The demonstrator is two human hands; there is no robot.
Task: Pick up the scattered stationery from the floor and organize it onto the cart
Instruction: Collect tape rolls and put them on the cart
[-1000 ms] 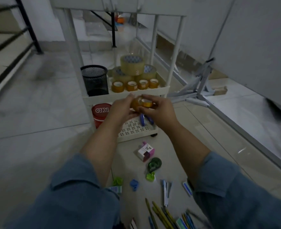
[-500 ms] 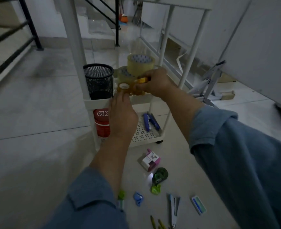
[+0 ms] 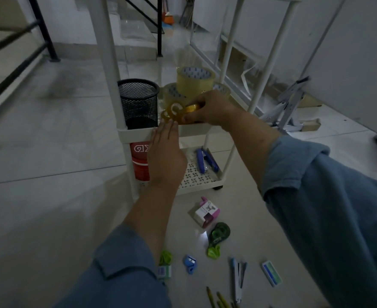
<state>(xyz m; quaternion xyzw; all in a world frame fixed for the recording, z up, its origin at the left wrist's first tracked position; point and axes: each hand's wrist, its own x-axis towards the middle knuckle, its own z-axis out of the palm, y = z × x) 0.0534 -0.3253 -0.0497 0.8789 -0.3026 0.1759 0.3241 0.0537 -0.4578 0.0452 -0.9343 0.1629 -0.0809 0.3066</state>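
Note:
My right hand (image 3: 209, 108) grips small yellow tape rolls (image 3: 176, 111) over the middle shelf of the white cart (image 3: 136, 132). My left hand (image 3: 164, 156) is flat with straight fingers, its tips at the shelf's front rim just under the rolls. Big clear tape rolls (image 3: 194, 82) are stacked behind on that shelf, next to a black mesh pen cup (image 3: 138, 103). On the floor lie a pink-and-white box (image 3: 206, 213), a green correction tape (image 3: 219, 235), a blue sharpener (image 3: 190, 263), an eraser (image 3: 271, 273), pens (image 3: 237, 278) and pencils (image 3: 218, 298).
The bottom shelf holds a red canister (image 3: 139, 162) and blue staplers (image 3: 206, 161). A black railing (image 3: 16, 63) runs at the left. A folded metal stand (image 3: 290, 103) lies by the wall at the right. Stairs rise behind the cart.
Both hands rose from in front of the lower shelf to the middle shelf. My right hand carried the small tape rolls there; my left hand let go and flattened below them.

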